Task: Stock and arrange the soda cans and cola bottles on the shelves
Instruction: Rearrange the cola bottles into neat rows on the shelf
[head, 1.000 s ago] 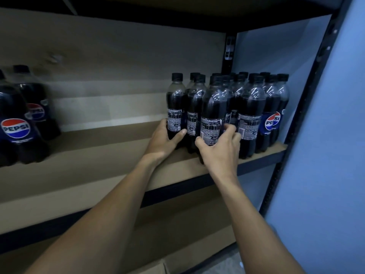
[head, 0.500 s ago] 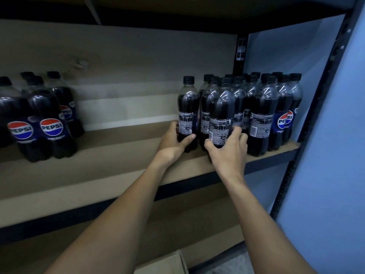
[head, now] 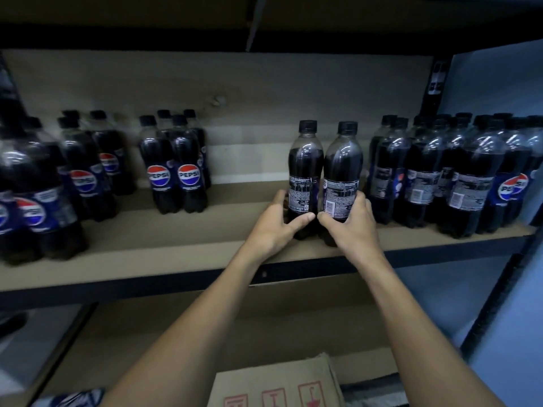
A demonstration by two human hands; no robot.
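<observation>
Two cola bottles stand side by side on the brown shelf (head: 176,242), apart from the other groups. My left hand (head: 274,227) grips the left bottle (head: 305,168) low on its body. My right hand (head: 351,224) grips the right bottle (head: 342,171) the same way. Both bottles are upright with their back labels toward me. A dense group of cola bottles (head: 458,177) fills the shelf's right end. More cola bottles with Pepsi labels (head: 176,171) stand in clusters at the middle left and far left (head: 44,201).
A black metal post (head: 435,80) and a blue wall (head: 499,83) bound the shelf on the right. A cardboard box (head: 276,383) sits below, on the lower shelf. The upper shelf's underside (head: 264,22) hangs overhead.
Both hands have pulled two bottles out of the right-hand group and slid them left along the shelf. The view has swung left, showing more bottles there.
</observation>
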